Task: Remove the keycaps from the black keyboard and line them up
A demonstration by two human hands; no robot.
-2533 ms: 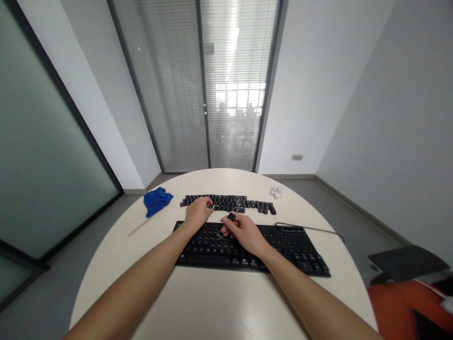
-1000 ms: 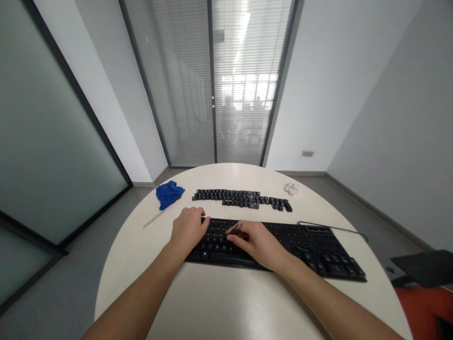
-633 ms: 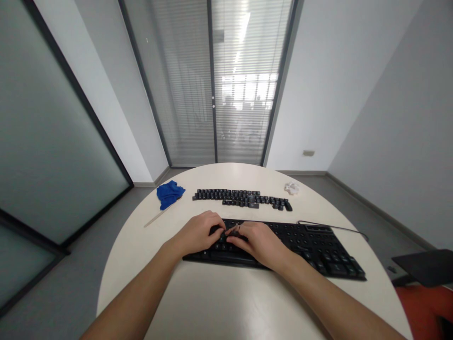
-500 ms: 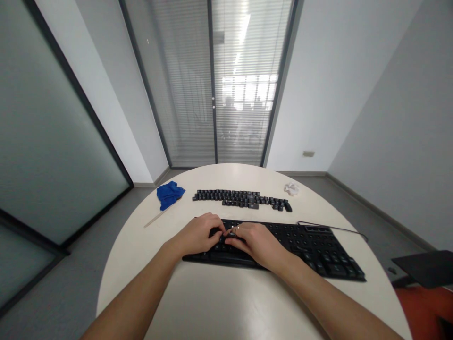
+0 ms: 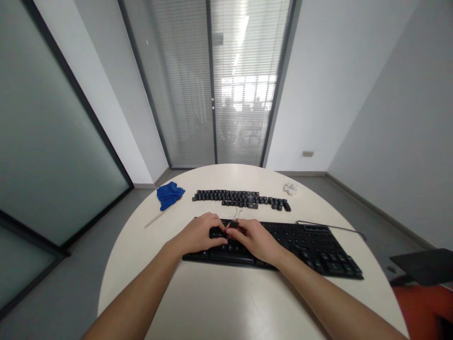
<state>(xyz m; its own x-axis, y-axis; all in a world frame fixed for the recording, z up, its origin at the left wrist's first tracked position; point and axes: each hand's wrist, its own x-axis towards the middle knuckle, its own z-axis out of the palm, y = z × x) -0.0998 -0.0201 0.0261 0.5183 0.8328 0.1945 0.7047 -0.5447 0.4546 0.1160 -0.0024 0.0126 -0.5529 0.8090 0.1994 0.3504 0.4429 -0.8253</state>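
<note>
My right hand [image 5: 253, 236] is closed around the dark body of a wire keycap puller [image 5: 233, 222], whose two thin metal prongs point away from me. My left hand [image 5: 203, 232] rests on the left part of a black keyboard [image 5: 290, 238]. Its thumb and index finger are apart, and the index fingertip meets the right fingers beside the puller. The fingers hide part of the keys beneath. Beyond the keyboard, loose black keycaps [image 5: 228, 195] lie in rows on the table.
The round cream table [image 5: 212, 297] carries a crumpled blue cloth [image 5: 170, 194] and a thin wooden stick [image 5: 157, 218] at the left. A crumpled white tissue [image 5: 290, 189] lies at the far right. The keyboard's cable [image 5: 332, 226] runs rightward. A dark chair part [image 5: 424, 267] stands beyond the right edge.
The puller's prongs have swung up into view, pointing away from me. My right fingers have turned slightly, and my left thumb and index finger have spread apart. The keycap rows look unchanged.
</note>
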